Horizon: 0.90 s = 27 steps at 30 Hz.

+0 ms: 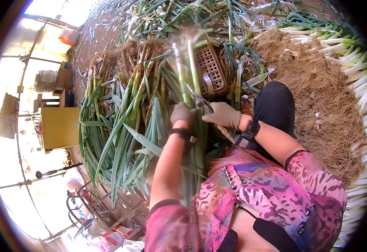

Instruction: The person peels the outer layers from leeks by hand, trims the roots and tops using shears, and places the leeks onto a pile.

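Gloved, my left hand [182, 114] is closed around the stalks of some leeks [183, 80], whose white ends and roots point away from me and are blurred. Just to its right, my right hand [223, 115], also gloved, grips a metal tool [200, 102] that looks like shears or pliers, its tip against the leek stalks. Long green leaves hang down below my left hand. Beyond my right hand a brown plastic crate [211, 67] lies close to the leeks.
Untrimmed leeks [120, 101] with roots lie in a heap on the left. A mound of roots [314, 88] lies on the right, edged by a row of white-stemmed leeks [366, 88]. Leafy scraps [171, 17] cover the ground ahead. A yellow box [61, 128] stands far left.
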{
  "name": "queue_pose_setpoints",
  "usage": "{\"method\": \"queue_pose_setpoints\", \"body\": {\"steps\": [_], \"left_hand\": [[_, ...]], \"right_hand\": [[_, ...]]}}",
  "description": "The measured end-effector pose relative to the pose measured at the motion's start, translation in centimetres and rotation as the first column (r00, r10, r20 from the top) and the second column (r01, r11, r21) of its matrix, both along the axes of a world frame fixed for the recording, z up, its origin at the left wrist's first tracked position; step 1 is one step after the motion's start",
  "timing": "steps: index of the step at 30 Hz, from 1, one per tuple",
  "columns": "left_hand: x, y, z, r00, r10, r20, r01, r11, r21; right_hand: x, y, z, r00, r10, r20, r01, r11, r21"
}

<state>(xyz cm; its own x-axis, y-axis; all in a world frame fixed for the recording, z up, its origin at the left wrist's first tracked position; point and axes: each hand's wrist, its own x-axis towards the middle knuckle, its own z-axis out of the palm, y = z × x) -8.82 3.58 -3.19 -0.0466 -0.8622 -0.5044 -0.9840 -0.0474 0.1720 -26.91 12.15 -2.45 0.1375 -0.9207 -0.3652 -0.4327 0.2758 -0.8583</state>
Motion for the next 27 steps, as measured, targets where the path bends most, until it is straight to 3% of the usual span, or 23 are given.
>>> {"method": "queue_pose_setpoints", "body": {"steps": [2,5,9,12,13,17,20,21,24,27], "left_hand": [[-0.1,0.2,0.4,1.0,0.008,-0.009,-0.009,0.997,-0.08],[1.1,0.3,2.4,0.998,-0.02,-0.063,0.009,0.984,-0.178],[3.9,1.5,3.0,0.842,0.069,-0.535,-0.051,0.998,0.048],[3.3,3.6,2.8,0.961,-0.106,-0.255,0.107,0.994,-0.008],[2.9,4.2,3.1,0.968,-0.091,-0.233,0.087,0.996,-0.026],[3.8,4.6,1.0,0.952,-0.128,-0.279,0.127,0.992,-0.021],[3.6,4.8,1.8,0.924,-0.079,-0.375,0.086,0.996,0.001],[3.6,4.8,1.9,0.925,-0.079,-0.372,0.087,0.996,0.006],[3.2,4.8,2.3,0.932,-0.099,-0.35,0.11,0.994,0.013],[2.2,5.0,3.4,0.944,-0.168,-0.285,0.185,0.982,0.032]], "right_hand": [[0.2,-1.4,-0.2,0.998,-0.065,0.016,0.064,0.995,0.075],[-0.2,-0.3,-0.1,0.996,0.018,-0.088,-0.027,0.995,-0.093],[-0.3,1.1,1.3,0.986,0.125,-0.114,-0.136,0.986,-0.097],[-0.6,-2.0,-0.2,0.984,0.07,-0.165,-0.088,0.991,-0.101],[-0.7,-3.6,-0.9,0.982,0.04,-0.185,-0.056,0.995,-0.086],[-1.2,-8.9,-1.9,0.996,-0.034,-0.085,0.047,0.988,0.148],[-0.6,-9.9,-4.6,0.956,0.054,-0.288,-0.115,0.973,-0.202],[-1.0,-10.2,-3.9,0.95,0.108,-0.294,-0.151,0.98,-0.128],[-2.2,-11.4,-3.7,0.978,-0.044,-0.205,0.042,0.999,-0.013],[-1.4,-11.0,-4.0,0.964,0.009,-0.266,-0.028,0.997,-0.07]]}}
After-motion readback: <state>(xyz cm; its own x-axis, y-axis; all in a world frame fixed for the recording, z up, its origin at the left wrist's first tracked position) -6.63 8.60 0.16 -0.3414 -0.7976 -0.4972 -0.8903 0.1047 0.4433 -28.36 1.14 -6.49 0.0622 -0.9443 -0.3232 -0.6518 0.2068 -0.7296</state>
